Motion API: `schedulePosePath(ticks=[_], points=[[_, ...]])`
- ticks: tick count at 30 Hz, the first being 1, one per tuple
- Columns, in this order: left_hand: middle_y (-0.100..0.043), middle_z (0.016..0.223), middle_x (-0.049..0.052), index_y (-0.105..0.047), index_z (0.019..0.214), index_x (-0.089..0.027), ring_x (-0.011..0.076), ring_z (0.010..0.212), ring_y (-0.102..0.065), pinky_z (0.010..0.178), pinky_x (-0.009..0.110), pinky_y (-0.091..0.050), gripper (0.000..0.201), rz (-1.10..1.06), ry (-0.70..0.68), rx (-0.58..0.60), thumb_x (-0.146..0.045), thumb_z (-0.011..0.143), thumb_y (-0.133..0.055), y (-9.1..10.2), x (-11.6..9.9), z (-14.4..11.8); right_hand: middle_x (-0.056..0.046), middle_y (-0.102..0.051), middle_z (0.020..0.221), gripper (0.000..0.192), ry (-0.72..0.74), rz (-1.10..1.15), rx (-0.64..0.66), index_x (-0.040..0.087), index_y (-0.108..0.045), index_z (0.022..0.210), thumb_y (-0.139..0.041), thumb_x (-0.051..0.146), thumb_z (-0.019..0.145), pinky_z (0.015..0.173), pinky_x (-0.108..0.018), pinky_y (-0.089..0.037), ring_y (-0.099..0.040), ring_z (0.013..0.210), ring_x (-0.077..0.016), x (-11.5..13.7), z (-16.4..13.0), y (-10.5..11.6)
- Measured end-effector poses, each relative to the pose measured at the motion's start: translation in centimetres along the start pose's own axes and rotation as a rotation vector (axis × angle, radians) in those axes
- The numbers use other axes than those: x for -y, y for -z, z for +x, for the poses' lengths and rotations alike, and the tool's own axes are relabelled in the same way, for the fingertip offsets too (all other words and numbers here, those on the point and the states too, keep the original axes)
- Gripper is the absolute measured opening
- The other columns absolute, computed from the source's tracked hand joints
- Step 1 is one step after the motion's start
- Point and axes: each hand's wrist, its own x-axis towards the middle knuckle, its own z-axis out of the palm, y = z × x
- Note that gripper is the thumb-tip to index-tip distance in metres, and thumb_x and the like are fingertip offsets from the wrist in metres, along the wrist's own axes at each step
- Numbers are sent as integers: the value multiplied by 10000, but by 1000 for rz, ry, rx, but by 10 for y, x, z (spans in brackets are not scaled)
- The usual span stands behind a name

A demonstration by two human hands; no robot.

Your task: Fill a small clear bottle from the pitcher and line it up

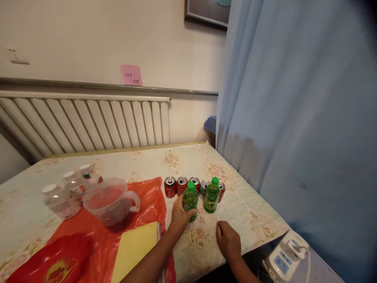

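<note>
Left hand (180,214) was wrapped around the lower half of a green bottle (190,199), fingers curled behind it and thumb toward the viewer, so the bottle stood upright on the floral tablecloth (253,220) just near of the row of cans (182,185). Right hand (228,239) rested on the cloth to the right and nearer, fingers loosely folded under and holding nothing; whether the fingertips pressed the cloth could not be told. A second green bottle (211,195) stood free just right of the held one, close beside it and in front of the cans, apparently so that the two bottles formed a front rank. At left, a clear lidded jug (110,200) sat on a red plastic bag (147,204), with three clear white-capped bottles (66,192) at its far left. A yellow sheet (135,247) lay near the left forearm. The two bottles hid parts of the right-hand cans, so their count was uncertain. The held bottle's label was unreadable. A white power strip (284,257) showed at lower right, beyond the table edge.
</note>
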Motion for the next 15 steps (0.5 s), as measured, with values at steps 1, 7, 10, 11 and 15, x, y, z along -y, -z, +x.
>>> schedulePosePath(ticks=[1, 7, 10, 11, 15], points=[[-654, 1076, 38, -589, 1108, -193, 257, 1047, -596, 942, 385, -454, 557, 13, 0, -1, -118, 572, -720, -6, 0, 4, -41, -676, 755, 261, 2, -12, 2, 186, -636, 861, -396, 219, 959, 637, -255, -378, -638, 668, -163, 0, 0, 0], [-622, 996, 32, -584, 1035, -183, 249, 1010, -583, 926, 382, -453, 474, 85, -4, -19, -108, 585, -712, -33, 3, 24, -31, -643, 714, 268, 15, -7, -7, 189, -619, 833, -387, 211, 965, 631, -256, -379, -624, 651, -163, 1, 1, 1], [-620, 1012, 37, -580, 1045, -179, 257, 1043, -571, 958, 390, -429, 473, 104, -21, -23, -118, 592, -705, -43, 8, 31, -32, -638, 713, 255, 2, 23, -21, 190, -622, 839, -400, 211, 963, 636, -255, -376, -619, 654, -161, 0, 0, -1], [-621, 1026, 41, -579, 1057, -179, 262, 1057, -567, 968, 395, -420, 481, 107, -28, -23, -125, 595, -705, -46, 10, 33, -34, -636, 715, 254, -4, 30, -20, 189, -624, 839, -402, 207, 962, 640, -256, -376, -620, 661, -163, 0, 0, -1], [-620, 1054, 53, -577, 1092, -181, 286, 1095, -551, 997, 417, -397, 509, 117, -44, -28, -147, 600, -707, -56, 15, 40, -38, -627, 711, 265, -3, 25, -9, 187, -621, 832, -389, 186, 960, 646, -265, -373, -619, 672, -171, -1, 0, -3]])
